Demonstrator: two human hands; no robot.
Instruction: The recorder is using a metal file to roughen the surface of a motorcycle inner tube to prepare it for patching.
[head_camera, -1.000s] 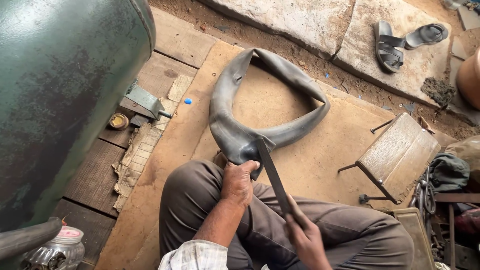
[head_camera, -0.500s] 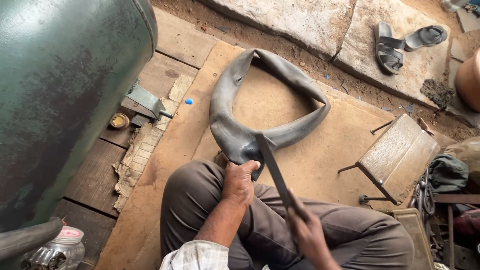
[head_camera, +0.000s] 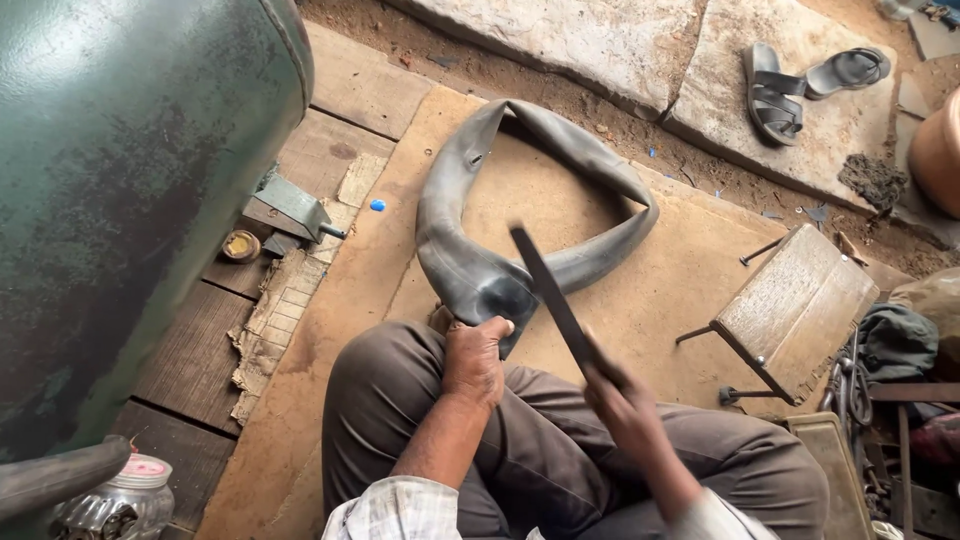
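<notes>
Floor: brown mat over wooden planks. On mat: black inner tube, small wooden stool. On adjacent stone slab: pair of sandals.

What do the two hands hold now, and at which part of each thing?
The left hand grips the rubber inner tube at its near folded end, over the knee. The right hand holds a long flat file by its lower end.
</notes>
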